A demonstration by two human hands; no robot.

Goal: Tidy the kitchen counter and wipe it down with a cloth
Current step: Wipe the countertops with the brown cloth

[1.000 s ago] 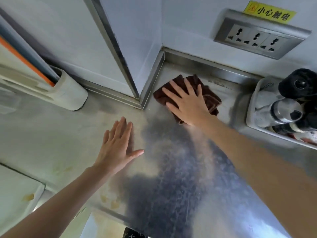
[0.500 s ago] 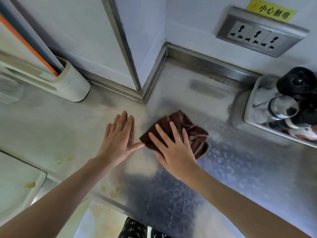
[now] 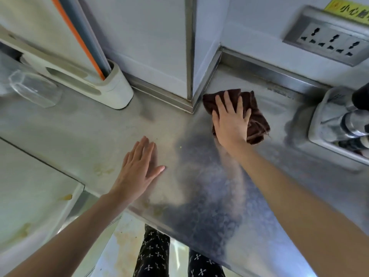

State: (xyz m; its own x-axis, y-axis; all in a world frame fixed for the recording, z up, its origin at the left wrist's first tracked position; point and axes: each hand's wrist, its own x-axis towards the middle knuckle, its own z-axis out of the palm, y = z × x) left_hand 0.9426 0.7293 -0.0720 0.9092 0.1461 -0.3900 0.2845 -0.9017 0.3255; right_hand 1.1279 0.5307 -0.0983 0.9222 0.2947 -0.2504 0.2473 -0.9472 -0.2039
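A dark brown cloth (image 3: pixel 256 118) lies bunched on the stainless steel counter (image 3: pixel 199 186), close to the corner of the white wall column. My right hand (image 3: pixel 230 120) presses flat on the cloth with fingers spread, covering its left half. My left hand (image 3: pixel 139 168) rests flat on the bare counter, fingers together and thumb out, holding nothing, well left of and nearer than the cloth.
A white tray (image 3: pixel 319 124) with dark and metal bottles stands at the right. A white holder (image 3: pixel 117 90) with an orange-striped board and a clear glass (image 3: pixel 34 90) sit at the left. A socket strip (image 3: pixel 327 43) is on the back wall. Yellowish stains (image 3: pixel 103 169) mark the counter's front.
My right hand has pushed the cloth away from me, from beside my left hand back toward the wall corner. My left hand has stayed put on the counter.
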